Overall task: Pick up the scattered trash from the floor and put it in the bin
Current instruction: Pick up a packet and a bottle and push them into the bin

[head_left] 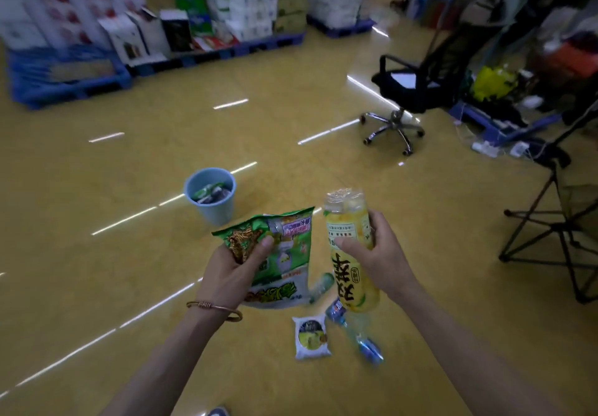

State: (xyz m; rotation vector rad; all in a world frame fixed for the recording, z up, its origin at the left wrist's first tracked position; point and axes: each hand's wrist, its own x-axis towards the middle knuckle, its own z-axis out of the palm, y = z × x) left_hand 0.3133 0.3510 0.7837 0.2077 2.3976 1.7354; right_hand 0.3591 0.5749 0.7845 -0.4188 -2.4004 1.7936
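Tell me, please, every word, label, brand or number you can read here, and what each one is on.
Yellow bottle in the right hand: large black Chinese characters, too blurred to quote.
Green snack bag in the left hand: print unreadable.
Small white packet and blue bottle on the floor: unreadable.

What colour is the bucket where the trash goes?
The bin is light blue, seen best in the head view, the only one. It stands on the yellow floor.

stacked goods (226, 4) at 11 o'clock: blurred, labels unreadable | bin (210, 200) contents: too small to name | green bottle (320, 286): partly behind snack bag (284, 254) | folding chair (563, 237) at 3 o'clock: cut by edge | shoe (218, 411) at 6 o'clock: cut off
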